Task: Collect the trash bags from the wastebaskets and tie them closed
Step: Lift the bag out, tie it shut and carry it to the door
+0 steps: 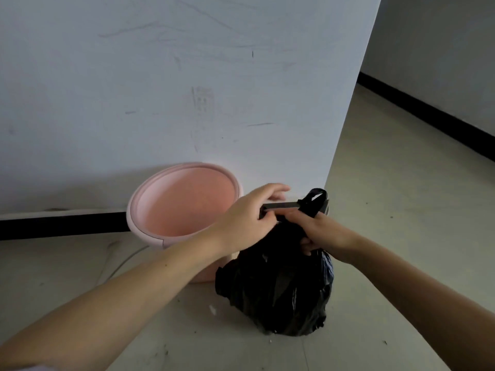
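Observation:
A full black trash bag [278, 290] stands on the floor just right of a round pink wastebasket [150, 191], which has no bag in it. My left hand [249, 218] grips one black handle strip at the bag's top, fingers partly spread. My right hand [321, 231] is closed on the gathered neck of the bag. A looped bag handle [314, 200] sticks up above my right hand. Both hands meet over the bag's top.
A scuffed white wall [187, 89] with a black baseboard [61, 224] stands behind the wastebasket and ends in a corner at the right. Pale floor [388, 210] runs past the corner to another wall with a black baseboard. Small white scraps lie on the floor near the bag.

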`<act>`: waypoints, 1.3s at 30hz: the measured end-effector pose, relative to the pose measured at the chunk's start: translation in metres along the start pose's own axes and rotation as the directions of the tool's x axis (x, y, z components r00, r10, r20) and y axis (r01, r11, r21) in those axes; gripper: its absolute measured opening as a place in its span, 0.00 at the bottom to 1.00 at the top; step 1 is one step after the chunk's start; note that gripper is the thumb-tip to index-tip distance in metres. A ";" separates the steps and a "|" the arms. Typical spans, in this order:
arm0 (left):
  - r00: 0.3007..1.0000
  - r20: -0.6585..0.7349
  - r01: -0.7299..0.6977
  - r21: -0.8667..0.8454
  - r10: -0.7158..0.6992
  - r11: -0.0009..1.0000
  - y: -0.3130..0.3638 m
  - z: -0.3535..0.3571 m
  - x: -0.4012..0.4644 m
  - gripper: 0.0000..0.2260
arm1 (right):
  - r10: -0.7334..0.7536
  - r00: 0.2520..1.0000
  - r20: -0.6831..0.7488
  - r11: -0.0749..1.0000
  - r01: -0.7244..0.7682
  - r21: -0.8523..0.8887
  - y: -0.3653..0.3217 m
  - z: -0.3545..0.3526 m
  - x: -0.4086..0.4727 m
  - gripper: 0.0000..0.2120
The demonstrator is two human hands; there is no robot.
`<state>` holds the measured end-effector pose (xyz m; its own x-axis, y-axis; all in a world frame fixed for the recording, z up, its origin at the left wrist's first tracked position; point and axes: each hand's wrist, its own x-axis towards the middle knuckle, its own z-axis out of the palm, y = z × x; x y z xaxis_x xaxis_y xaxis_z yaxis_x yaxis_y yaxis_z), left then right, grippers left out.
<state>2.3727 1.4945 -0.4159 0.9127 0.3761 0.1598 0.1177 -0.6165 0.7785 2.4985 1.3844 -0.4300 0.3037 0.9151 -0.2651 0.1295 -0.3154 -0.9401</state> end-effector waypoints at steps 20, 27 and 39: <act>0.968 0.039 0.210 -0.671 -0.249 0.711 -0.024 0.026 0.002 0.19 | -0.069 0.969 0.236 0.913 -0.034 0.408 0.018 -0.022 0.009 0.14; 0.933 0.220 0.354 -0.433 -0.283 0.829 -0.038 0.046 -0.001 0.06 | -0.034 0.965 0.258 0.922 -0.069 0.380 0.020 -0.023 0.007 0.19; 0.773 0.468 0.620 -0.702 -0.428 0.352 -0.025 0.040 0.014 0.26 | -0.534 0.818 -0.216 0.703 0.287 -0.650 0.026 -0.022 0.015 0.11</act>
<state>2.3978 1.4876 -0.4573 0.8382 0.2312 -0.4940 0.3324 0.5016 0.7987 2.5273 1.3842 -0.4538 0.3834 0.8621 0.3313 0.7922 -0.1226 -0.5978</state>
